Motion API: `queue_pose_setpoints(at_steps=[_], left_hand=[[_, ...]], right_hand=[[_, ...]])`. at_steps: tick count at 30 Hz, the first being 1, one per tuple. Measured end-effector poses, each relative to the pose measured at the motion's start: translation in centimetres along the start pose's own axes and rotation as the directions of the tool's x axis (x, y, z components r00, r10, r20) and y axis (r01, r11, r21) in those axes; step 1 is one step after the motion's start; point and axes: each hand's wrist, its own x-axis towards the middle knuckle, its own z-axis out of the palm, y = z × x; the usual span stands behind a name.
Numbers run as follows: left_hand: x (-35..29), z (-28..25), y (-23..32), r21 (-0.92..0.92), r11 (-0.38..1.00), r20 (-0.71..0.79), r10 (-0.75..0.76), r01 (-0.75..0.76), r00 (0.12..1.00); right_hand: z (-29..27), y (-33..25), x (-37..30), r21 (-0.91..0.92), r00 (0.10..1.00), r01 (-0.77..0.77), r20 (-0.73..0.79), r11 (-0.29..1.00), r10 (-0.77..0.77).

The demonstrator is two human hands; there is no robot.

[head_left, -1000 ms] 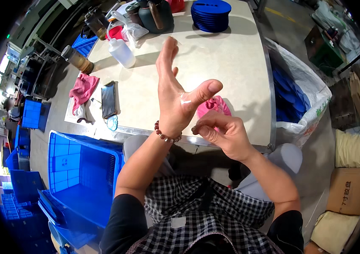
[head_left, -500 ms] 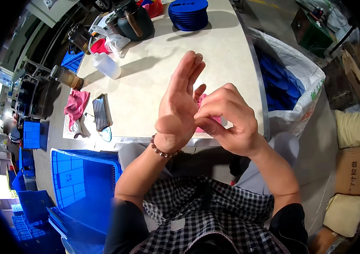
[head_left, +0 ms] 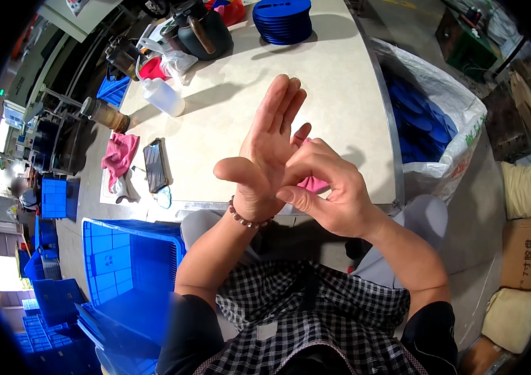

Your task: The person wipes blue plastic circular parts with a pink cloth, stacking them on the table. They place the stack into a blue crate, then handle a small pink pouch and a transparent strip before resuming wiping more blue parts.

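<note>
Above the near edge of the table, my left hand (head_left: 264, 144) is raised with the palm turned up, fingers stretched and the thumb held out. A beaded bracelet (head_left: 246, 223) circles its wrist. My right hand (head_left: 334, 190) reaches across to the left palm, its fingers curled and its thumb and forefinger close together at the base of the palm. Whatever lies between those fingertips, if anything, is too small to see. Behind the right hand a pink cloth (head_left: 315, 185) lies on the table, mostly covered from view.
The pale table (head_left: 228, 137) bears a phone (head_left: 156, 165), another pink cloth (head_left: 120, 159), a squeeze bottle (head_left: 164, 97), a dark jug (head_left: 206, 31) and stacked blue discs (head_left: 283, 22). A white sack (head_left: 465, 119) of blue pieces stands right, a blue crate (head_left: 134, 250) at lower left.
My left hand has opened a little wider, its thumb swinging out to the left. My right thumb and forefinger have shifted slightly left and down and part slightly. The whole view has moved a little.
</note>
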Motion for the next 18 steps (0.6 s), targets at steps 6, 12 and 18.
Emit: queue_pose_setpoints(at_steps=[6,12,18], left_hand=[[-0.4,0.5,0.2,0.055,0.998,0.063,0.004,-0.008,0.998],[-0.6,0.2,-0.3,0.129,0.989,0.211,0.044,-0.073,0.976],[-1.3,1.6,-0.9,-0.076,0.984,0.163,-0.147,0.161,0.976]], right_hand=[[-0.2,-0.4,0.5,-0.109,0.999,0.045,0.001,0.993,-0.045],[-0.1,-0.5,0.1,0.115,0.969,-0.241,-0.033,0.964,0.246],[-2.3,-0.7,1.2,0.044,0.868,-0.495,0.067,0.868,0.492]])
